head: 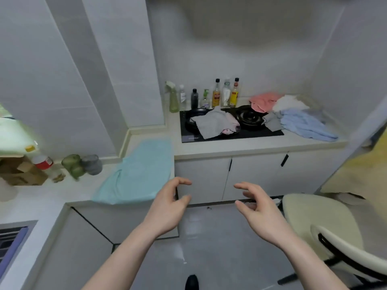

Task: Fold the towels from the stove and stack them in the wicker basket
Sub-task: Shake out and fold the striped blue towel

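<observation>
Two empty hands hung before the cabinets, the left hand [167, 203] and the right hand [258, 206]. Beyond them seven bottles [216, 96] lined the wall. Perhaps six towels [213, 124] lay crumpled on and beside the stove [251, 133]; one teal towel [140, 172] lay left of the hands. One chair [320, 225] stood to their right.

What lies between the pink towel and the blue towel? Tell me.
In the head view, a white towel lies between the pink towel behind and the blue towel in front, at the right end of the counter.
</observation>
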The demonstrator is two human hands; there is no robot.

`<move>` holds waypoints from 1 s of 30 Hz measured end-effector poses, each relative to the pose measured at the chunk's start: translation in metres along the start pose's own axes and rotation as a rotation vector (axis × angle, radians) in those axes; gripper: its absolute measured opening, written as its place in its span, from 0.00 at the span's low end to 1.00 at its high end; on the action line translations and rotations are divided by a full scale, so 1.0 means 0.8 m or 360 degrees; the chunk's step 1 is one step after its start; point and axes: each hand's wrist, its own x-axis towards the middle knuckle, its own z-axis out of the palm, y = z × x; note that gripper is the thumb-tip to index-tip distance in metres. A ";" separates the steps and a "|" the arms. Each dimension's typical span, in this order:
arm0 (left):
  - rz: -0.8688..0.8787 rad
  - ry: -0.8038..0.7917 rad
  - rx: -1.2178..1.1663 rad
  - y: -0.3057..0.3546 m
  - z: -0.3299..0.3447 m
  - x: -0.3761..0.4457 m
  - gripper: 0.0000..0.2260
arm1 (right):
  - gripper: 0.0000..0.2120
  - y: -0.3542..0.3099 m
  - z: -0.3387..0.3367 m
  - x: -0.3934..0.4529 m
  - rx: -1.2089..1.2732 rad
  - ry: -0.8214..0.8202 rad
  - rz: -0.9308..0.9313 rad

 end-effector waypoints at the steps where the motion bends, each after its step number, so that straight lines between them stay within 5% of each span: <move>1: 0.0022 -0.0018 -0.0002 0.007 0.005 0.023 0.13 | 0.18 0.003 -0.010 0.016 0.0003 0.0032 0.0021; 17: 0.0105 -0.0467 0.0080 0.071 0.106 0.299 0.12 | 0.19 0.083 -0.124 0.195 0.0068 0.0392 0.0240; 30: -0.0222 -0.0179 0.0025 0.105 0.208 0.474 0.12 | 0.17 0.151 -0.250 0.413 0.0059 -0.0001 0.0148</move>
